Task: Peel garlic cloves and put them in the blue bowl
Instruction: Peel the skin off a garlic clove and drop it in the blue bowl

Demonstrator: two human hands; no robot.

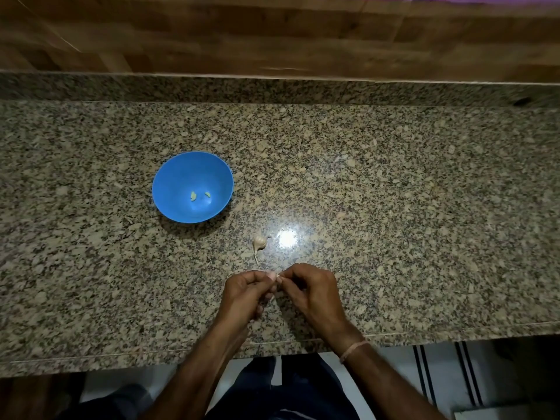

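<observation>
**Both hands pinch one clove on the near side of the blue bowl**

We take the blue bowl (169,183) as our mark. It stands upright on the speckled granite counter (409,192). On its bottom lie two peeled cloves (193,196), yellowish, just beside each other and apart.

To the right of the bowl and nearer to us, clear of its wall, a garlic piece (259,243) in pale skin lies on the counter, its thin stem pointing toward us. A bright glare of light on the stone sits just to its right.

Nearer to us again from the bowl, past the garlic piece, our two hands meet over the counter. The left hand (248,294) has its fingers curled in, with thumb and forefinger pressed on a small pale garlic clove (277,277). The right hand (309,291) comes in from the other side, fingers curled too, and its fingertips pinch the same clove. So little of the clove shows between the fingertips that we cannot tell how much skin is on it.

A thin band (354,350) circles the right wrist. Beyond the bowl, a wooden wall (212,40) rises behind the counter.
</observation>
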